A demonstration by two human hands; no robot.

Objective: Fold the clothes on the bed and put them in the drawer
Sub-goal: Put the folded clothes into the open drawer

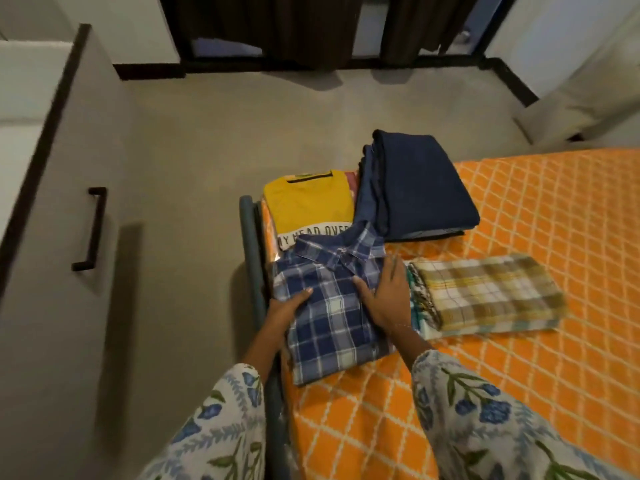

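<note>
At the far left stands a pale cabinet (52,209) with a dark bar handle (90,229) on its closed front, well apart from the bed (519,358) across a stretch of grey floor (194,140). The bed's orange sheet with a white lattice pattern fills the right half, edged on its left by a blue-grey frame rail (250,237). Near that edge lies a folded blue plaid shirt (332,317), collar pointing away. The left hand (287,306) grips the shirt's left edge, thumb on top and fingers tucked under the fabric. The right hand (384,296) rests flat on the shirt's right side, fingers straight and spread. Both arms wear floral sleeves. Beyond the shirt sits a folded yellow T-shirt (308,202) with white lettering, its lower edge overlapped by the shirt collar. Just right of it lies a stack of folded dark blue jeans (415,188). Right of the plaid shirt, touching it, lies a folded yellow-and-brown checked cloth (485,292).
</note>
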